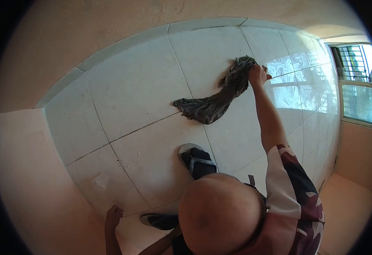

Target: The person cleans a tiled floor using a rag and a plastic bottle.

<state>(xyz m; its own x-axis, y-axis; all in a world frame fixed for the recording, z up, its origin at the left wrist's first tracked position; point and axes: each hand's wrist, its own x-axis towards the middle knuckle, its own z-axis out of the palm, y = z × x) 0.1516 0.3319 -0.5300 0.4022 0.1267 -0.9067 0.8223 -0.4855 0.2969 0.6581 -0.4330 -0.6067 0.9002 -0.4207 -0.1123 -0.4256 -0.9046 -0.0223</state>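
My right hand (258, 75) reaches out over the tiled floor and grips one end of a dark, wet-looking cloth (213, 106). The cloth lies bunched near my fingers, and its long tail trails to the left across the tiles. At the lower left, my left hand (114, 215) hangs near the floor by the wall, its fingers curled and nothing visible in them. A pale smear (100, 181) on the floor is the nearest mark to it.
My bent knee (220, 212) fills the lower middle, with a sandalled foot (198, 161) beyond it and another sandal (160, 221) lower left. Pale walls (37, 161) border the tiles (139, 85). Wet, shiny floor (298, 91) reflects a barred window (356, 63) at right.
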